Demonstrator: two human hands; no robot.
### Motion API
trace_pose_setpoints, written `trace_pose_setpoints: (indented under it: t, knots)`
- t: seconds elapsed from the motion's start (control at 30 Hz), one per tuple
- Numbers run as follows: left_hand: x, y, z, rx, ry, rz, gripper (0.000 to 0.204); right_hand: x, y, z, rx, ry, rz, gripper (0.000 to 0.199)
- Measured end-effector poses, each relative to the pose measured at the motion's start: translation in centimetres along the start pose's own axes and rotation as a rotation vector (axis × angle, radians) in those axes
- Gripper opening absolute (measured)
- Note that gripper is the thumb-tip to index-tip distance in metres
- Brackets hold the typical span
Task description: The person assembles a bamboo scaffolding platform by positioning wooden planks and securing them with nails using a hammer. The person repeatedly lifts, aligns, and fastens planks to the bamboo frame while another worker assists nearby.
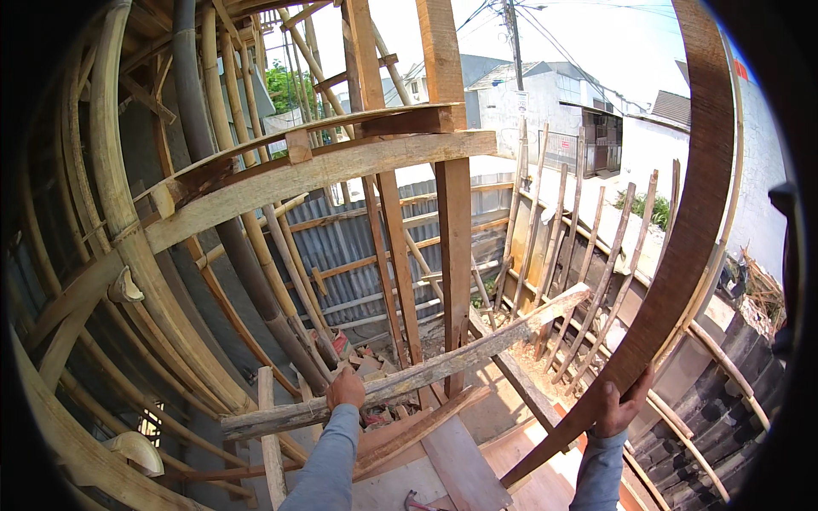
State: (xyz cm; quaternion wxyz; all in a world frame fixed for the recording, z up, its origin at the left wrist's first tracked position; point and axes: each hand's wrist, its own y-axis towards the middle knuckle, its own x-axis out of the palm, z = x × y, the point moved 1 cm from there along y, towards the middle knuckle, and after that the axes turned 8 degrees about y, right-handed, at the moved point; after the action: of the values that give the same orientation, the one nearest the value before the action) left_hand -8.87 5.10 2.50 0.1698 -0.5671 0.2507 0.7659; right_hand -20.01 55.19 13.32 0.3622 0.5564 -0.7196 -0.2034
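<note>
My left hand [346, 389] is closed on a rough, weathered wooden rail [452, 355] that slants up to the right across the scaffold. On the right, my right hand [622, 402] grips the edge of a long, dark brown wooden plank [682, 255]. The plank stands tilted, its top leaving the view at the upper right and its lower end close to the boards below. The thumb lies on the near face; the fingers behind are partly hidden. Both forearms wear grey-blue sleeves.
Bamboo poles [128, 213] crowd the left side. A pale crossbeam [324, 177] spans overhead by upright brown posts [452, 221]. Plywood boards [460, 460] lie below, with a hammer-like tool [412, 501] cut off by the lower edge. Corrugated metal sheets [366, 243] and a stick fence stand beyond.
</note>
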Motion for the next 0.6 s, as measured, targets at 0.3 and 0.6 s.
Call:
trace_pose_setpoints:
  t: [0.3,0.6]
  knots:
    - [0.0,-0.4,-0.3,0.014,-0.075,-0.022,0.028,0.4,0.3,-1.2,0.015,0.018,-0.029,0.094]
    - [0.3,-0.4,-0.8,0.057,-0.085,-0.007,0.037,0.3,0.4,-0.5,-0.023,0.007,-0.024,0.093]
